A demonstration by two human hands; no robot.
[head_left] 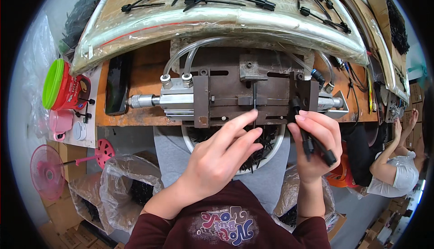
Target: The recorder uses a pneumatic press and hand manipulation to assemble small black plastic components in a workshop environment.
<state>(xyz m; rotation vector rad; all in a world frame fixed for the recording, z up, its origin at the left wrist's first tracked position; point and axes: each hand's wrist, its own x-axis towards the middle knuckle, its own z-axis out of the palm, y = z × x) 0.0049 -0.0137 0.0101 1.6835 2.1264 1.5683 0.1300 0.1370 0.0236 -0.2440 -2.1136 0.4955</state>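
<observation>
My left hand (221,152) reaches over the middle of a dark metal clamping fixture (230,72), fingers stretched out and apart. Its index fingertip lies at the near end of a thin dark rod (254,94), which stands across the small center block under a metal bracket (252,70). Whether the fingertip presses on the rod, I cannot tell. My right hand (318,147) is closed around several black plastic rods with thick ribbed ends (330,157), at the fixture's right side. One thick end points up past the thumb, the others hang down below the fingers.
Pneumatic cylinders (177,101) with clear hoses (203,42) flank the fixture. Behind it, a plastic-covered tray (226,23) carries many black rods. A white-rimmed bucket (282,136) of black parts sits at my lap. Left stand a red tub (68,88) and pink fan (46,171); another person (395,172) sits right.
</observation>
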